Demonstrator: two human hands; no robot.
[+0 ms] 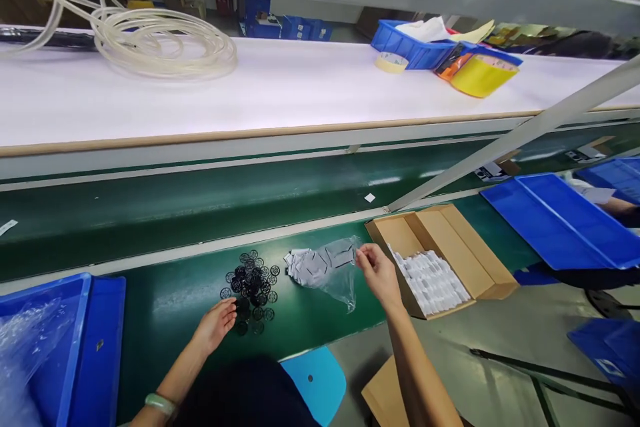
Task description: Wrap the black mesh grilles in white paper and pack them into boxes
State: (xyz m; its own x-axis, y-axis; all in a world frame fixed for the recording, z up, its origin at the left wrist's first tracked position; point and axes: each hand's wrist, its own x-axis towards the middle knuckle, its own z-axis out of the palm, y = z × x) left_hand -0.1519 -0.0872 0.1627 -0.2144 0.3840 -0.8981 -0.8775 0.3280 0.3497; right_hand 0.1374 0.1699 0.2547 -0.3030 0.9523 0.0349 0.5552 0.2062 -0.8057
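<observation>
My left hand (216,324) rests on the green bench top, fingers loosely curled, its tips touching the edge of a pile of small black round mesh parts (251,288). My right hand (377,272) pinches the open end of a clear plastic bag (330,270). From the bag's other end small grey-white flat pieces (306,265) lie spilled onto the bench. An open cardboard box (440,260) with rows of white parts stands just right of my right hand.
A blue bin (60,340) with clear plastic stands at the left, blue trays (555,220) at the right. Beyond the bench runs a green conveyor belt (200,197), then a white table with coiled tubing (150,40), a tape roll (391,62) and a blue basket (415,47). Another person's arm (617,205) shows at far right.
</observation>
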